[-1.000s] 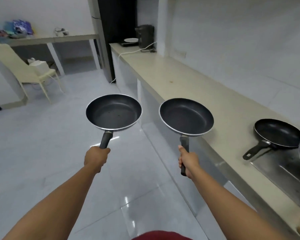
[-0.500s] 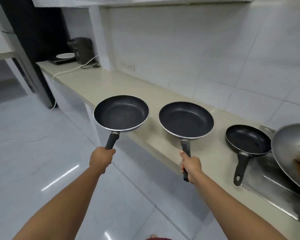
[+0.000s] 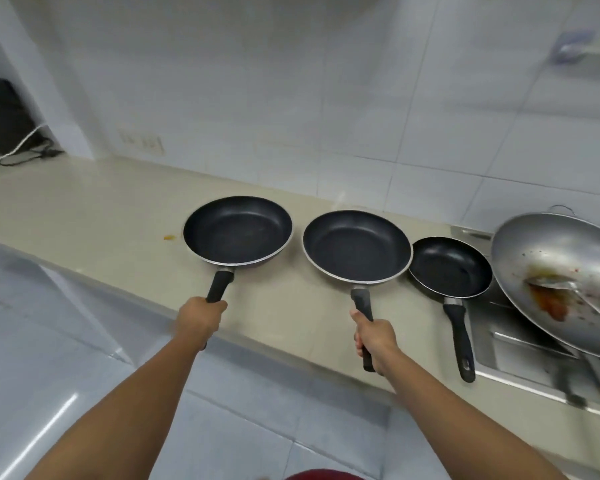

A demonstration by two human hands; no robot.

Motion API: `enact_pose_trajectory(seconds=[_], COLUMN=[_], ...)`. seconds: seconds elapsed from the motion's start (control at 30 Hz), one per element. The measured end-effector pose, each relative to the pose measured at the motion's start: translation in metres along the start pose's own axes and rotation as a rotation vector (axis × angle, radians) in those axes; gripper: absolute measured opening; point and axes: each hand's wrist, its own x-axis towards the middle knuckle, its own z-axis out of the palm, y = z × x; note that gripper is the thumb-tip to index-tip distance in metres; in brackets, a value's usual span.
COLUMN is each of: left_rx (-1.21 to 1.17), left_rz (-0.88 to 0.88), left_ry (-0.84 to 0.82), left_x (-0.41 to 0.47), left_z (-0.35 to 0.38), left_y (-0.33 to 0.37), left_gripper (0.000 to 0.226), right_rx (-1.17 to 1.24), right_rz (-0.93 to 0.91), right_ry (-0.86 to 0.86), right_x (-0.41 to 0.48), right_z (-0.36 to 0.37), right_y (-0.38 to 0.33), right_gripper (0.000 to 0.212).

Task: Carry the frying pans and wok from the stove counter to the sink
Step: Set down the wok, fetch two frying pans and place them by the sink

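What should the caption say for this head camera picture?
Left hand and right hand each hold a black frying pan over the counter.

3 black frying pans: one at 9 o'clock of the row [image 3: 238, 230], one mid [image 3: 357, 246], a smaller one at 3 o'clock [image 3: 450, 267]. 1 metal wok [image 3: 558, 271] further toward 3, w/ 1 spatula [image 3: 568, 289] lying in it. 2 hands, left hand [image 3: 199, 317] & right hand [image 3: 374, 337], 1 pan handle each. 1 surface [image 3: 94, 216]. 1 dark appliance [image 3: 0, 116] at approx. 10 o'clock, 1 white cord [image 3: 18, 147] by it.
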Motion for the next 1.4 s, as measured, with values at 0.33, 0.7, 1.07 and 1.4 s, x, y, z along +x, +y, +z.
enact_pose_trajectory(seconds=[0.33, 0.7, 1.07, 1.4], left_rx=[0.086, 0.096, 0.136, 0.4], left_rz=[0.077, 0.082, 0.094, 0.221], left_ry=[-0.11, -0.184, -0.227, -0.152], left_x=[0.069, 0.109, 0.132, 0.127], left_z=[0.013, 0.019, 0.012, 0.015], left_y=[0.022, 0.016, 0.007, 0.018], left_gripper=[0.024, 0.023, 0.02, 0.027], right_rx=[0.063, 0.133, 0.142, 0.108], right_rz=[0.056, 0.087, 0.118, 0.087], right_ry=[0.097, 0.165, 0.16, 0.093], right_x=[0.006, 0.009, 0.017, 0.018], right_z=[0.036, 0.076, 0.079, 0.071], right_y=[-0.006, 0.004, -0.007, -0.013], right_gripper=[0.04, 0.045, 0.043, 0.037])
